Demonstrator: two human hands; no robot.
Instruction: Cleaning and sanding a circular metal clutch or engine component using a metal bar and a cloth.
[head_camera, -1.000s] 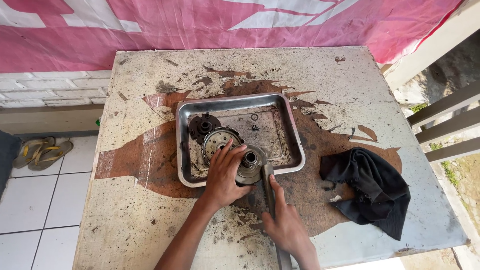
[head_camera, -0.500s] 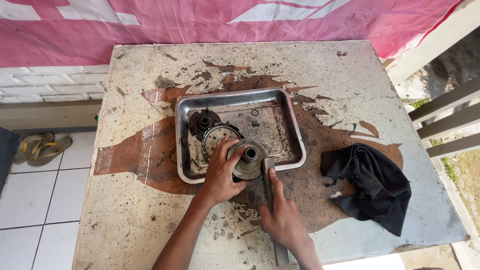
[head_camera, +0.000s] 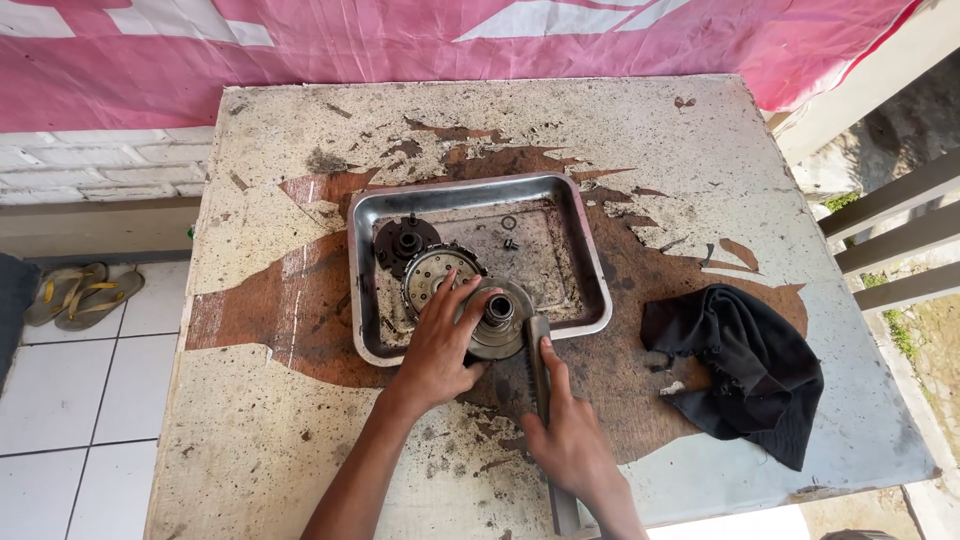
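Your left hand (head_camera: 440, 345) lay open, steadying the round clutch pulley (head_camera: 497, 322) on the metal tray's (head_camera: 585, 255) front rim, while your right hand (head_camera: 568, 432) gripped the long wrench (head_camera: 538, 365) at its hub. You seemed mid-loosening; next called for firm bracing.

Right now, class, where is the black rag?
In the head view, the black rag lies crumpled on the table, right of the metal tray and beyond the right hand.
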